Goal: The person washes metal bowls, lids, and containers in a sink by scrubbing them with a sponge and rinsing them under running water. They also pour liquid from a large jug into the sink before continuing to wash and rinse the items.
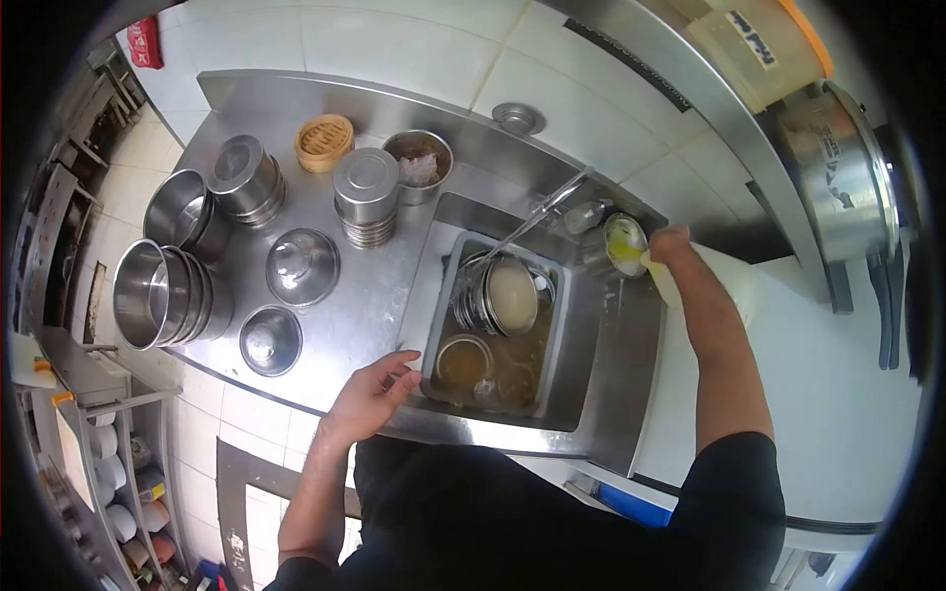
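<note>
My right hand (pixel 669 244) is closed round the neck of a large pale jug (pixel 714 286), tilted over a small metal bowl (pixel 625 244) at the sink's right side. Yellow-green liquid shows in that bowl. My left hand (pixel 376 394) has its fingers apart and holds nothing, by the front left edge of the sink (pixel 583 394). A grey tub (pixel 552 364) stands in the sink with stacked metal bowls (pixel 475 297) and cloudy brown water. One bowl (pixel 512 295) is full of whitish liquid under the tap (pixel 552 202).
On the steel counter (pixel 340 345) at left are stacked metal pots (pixel 163 295), lidded tins (pixel 367 187), two domed metal pieces (pixel 303 267), a bamboo steamer (pixel 323 143) and a pot (pixel 419 163). A shelf at upper right holds a pressure cooker (pixel 833 177) and a plastic container (pixel 759 49).
</note>
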Motion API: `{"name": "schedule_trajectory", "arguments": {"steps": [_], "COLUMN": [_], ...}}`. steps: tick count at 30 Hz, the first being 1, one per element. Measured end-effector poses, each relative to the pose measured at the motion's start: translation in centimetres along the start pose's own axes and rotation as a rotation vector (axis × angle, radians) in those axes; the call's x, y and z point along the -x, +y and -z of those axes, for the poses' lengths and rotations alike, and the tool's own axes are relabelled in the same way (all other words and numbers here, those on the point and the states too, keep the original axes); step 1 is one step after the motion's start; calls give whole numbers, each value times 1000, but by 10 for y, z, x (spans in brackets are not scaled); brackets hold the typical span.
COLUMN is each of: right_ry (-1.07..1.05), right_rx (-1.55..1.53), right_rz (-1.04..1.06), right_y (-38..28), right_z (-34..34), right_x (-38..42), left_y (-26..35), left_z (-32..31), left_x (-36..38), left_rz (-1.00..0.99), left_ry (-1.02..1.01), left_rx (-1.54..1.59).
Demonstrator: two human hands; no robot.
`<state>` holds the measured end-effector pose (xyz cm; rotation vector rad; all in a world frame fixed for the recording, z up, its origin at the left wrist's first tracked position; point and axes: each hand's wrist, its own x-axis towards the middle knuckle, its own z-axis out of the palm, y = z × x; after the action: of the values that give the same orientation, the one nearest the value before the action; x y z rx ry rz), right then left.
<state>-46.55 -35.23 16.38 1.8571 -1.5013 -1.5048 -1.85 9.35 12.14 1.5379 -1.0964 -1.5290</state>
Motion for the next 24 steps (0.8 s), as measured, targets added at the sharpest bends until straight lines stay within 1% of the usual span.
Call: {"name": "schedule_trajectory", "arguments": {"steps": [5,9,12,14,18,21,24], "right_ry": [-34,-68,-20,-9,-37,35,-85], "right_rx": [89,154,204,222,295,315,214], "right_rz": [-34,-49,-50,-93,-120,-122,-13], "right_y": [-4,-10,-14,-17,-26,-30,-35], "right_z": [17,20,15,2,7,9,3], "right_x": [-2,-7,-12,-36,-37,-28,-23], "left_y": [-15,-7,-8,-11,-8,-9,-14], "left_z": [14,21,24,24,23,20,18], "left_x": [-5,-9,-12,-14,-16,-15,-18], "left_rz": [-8,7,9,7,30,34,35], "left_ry": [32,53,54,53,39,39,35], "left_rx": [43,8,14,25,24,25,33]}}
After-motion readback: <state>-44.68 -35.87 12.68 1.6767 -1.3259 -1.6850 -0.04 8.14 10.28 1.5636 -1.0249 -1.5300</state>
